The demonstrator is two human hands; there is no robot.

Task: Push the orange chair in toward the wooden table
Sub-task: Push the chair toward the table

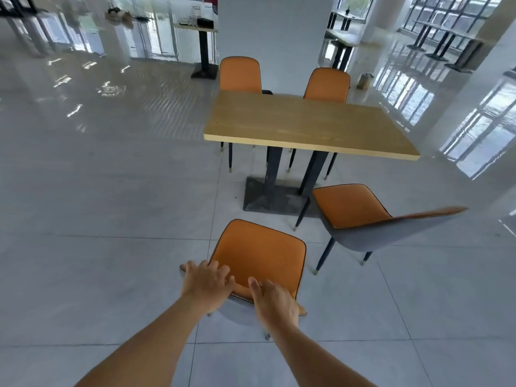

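Hands, left hand (206,283) and right hand (275,301), gripping backrest top of orange padded chair (259,252); well short of rectangular wooden counter (307,124)

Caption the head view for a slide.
Both hands, left hand and right hand, grip the backrest of an orange chair standing short of the wooden table.
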